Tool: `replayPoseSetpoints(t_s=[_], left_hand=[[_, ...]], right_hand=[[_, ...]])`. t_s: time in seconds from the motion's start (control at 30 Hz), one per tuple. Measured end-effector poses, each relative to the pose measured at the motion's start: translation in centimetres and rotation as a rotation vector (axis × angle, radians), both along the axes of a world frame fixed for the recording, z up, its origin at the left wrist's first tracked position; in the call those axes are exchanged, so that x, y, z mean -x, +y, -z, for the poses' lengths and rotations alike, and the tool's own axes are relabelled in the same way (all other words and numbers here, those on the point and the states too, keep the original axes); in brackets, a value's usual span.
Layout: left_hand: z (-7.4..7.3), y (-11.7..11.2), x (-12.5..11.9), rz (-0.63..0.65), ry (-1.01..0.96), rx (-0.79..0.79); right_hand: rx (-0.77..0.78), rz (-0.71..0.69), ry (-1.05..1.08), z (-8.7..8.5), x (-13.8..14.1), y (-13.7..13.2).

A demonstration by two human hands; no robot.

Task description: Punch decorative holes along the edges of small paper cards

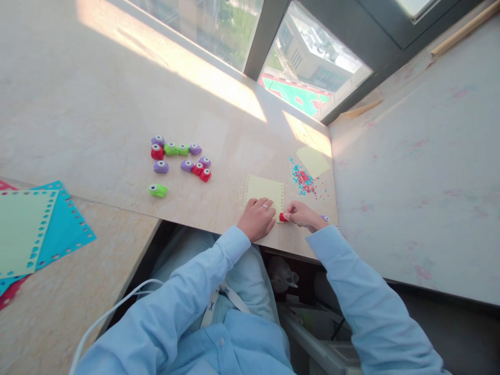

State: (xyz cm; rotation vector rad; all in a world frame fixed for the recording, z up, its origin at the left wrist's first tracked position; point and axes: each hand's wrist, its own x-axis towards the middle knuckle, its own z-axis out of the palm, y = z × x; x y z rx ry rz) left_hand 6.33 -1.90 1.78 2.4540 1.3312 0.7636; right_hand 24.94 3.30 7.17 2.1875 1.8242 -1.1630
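A pale yellow paper sheet (266,186) lies on the table in front of me, with small holes punched along its left and right edges. My left hand (258,217) rests flat on its lower part, fingers stretched out, a ring on one of them. At the sheet's lower right corner sits a red craft punch (282,217). My right hand (301,214) grips this punch between thumb and fingers. Part of a purple punch (324,218) shows just behind my right wrist.
Several purple, red and green punches (183,149) stand to the left. Blue and red paper bits (303,179) are scattered near another yellow paper (313,162). Punched green (23,224) and blue sheets (66,229) lie far left. A window and a wall border the table.
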Motion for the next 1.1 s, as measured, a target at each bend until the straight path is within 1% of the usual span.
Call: replayPoseSetpoints(t_s=[0.13, 0.3, 0.5, 0.6, 0.67, 0.7, 0.8, 0.87, 0.97, 1.1], left_hand=[[0.2, 0.0, 0.0, -0.001, 0.007, -0.009], [0.4, 0.1, 0.0, -0.002, 0.008, -0.014], [0.5, 0.2, 0.0, 0.002, 0.006, 0.0], [0.4, 0.2, 0.0, -0.002, 0.006, -0.006], [0.4, 0.2, 0.0, -0.004, 0.006, -0.009], [0.4, 0.2, 0.0, -0.005, 0.006, -0.012], [0.3, 0.2, 0.0, -0.008, 0.009, -0.015], [0.3, 0.2, 0.1, -0.008, 0.01, -0.009], [0.3, 0.2, 0.1, -0.005, 0.012, -0.001], [0.3, 0.2, 0.2, -0.003, 0.013, -0.002]], right_hand=[[0.007, -0.007, 0.0, -0.1, -0.1, 0.0], [-0.034, -0.011, 0.021, -0.1, -0.4, -0.1], [-0.023, 0.001, 0.151, -1.3, -0.7, -1.1], [-0.1, -0.008, 0.207, -1.7, -0.7, -1.7], [-0.211, -0.06, 0.2, -1.8, -0.6, -2.0], [-0.27, -0.111, 0.173, -1.7, -0.6, -2.2], [-0.404, -0.336, 0.045, -1.5, -0.5, -3.0], [-0.451, -0.436, -0.041, -1.3, -0.6, -3.5], [-0.488, -0.446, -0.125, -1.1, -1.0, -4.1], [-0.506, -0.444, -0.117, -0.8, -1.5, -4.5]])
